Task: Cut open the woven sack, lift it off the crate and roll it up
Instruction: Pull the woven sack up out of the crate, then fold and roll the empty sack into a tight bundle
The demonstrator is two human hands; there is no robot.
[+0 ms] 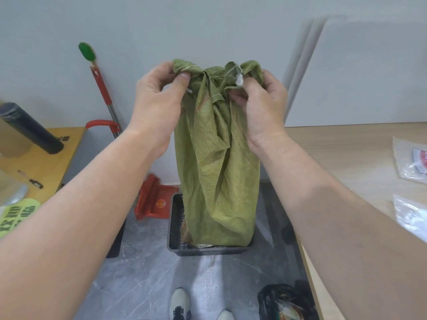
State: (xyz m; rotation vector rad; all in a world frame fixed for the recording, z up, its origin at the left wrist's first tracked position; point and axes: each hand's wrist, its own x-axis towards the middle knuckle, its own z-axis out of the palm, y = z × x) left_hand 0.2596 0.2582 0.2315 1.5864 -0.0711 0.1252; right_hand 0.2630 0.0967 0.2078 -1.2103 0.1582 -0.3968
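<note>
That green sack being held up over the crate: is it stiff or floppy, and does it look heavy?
Probably floppy: the green sack hangs in deep folds and creases, with no shape of its own. Likely light for its size, since the left hand and the right hand hold it up by pinching only its top corners.

The sack [217, 158] is coarse green woven cloth, matt and crinkled, tied with pale string [239, 78]. The crate [208, 249] below looks like dark slotted plastic. The floor [147, 273] is glossy grey marble-like stone, the right table [335, 144] pale smooth wood grain, possibly laminate.
</note>
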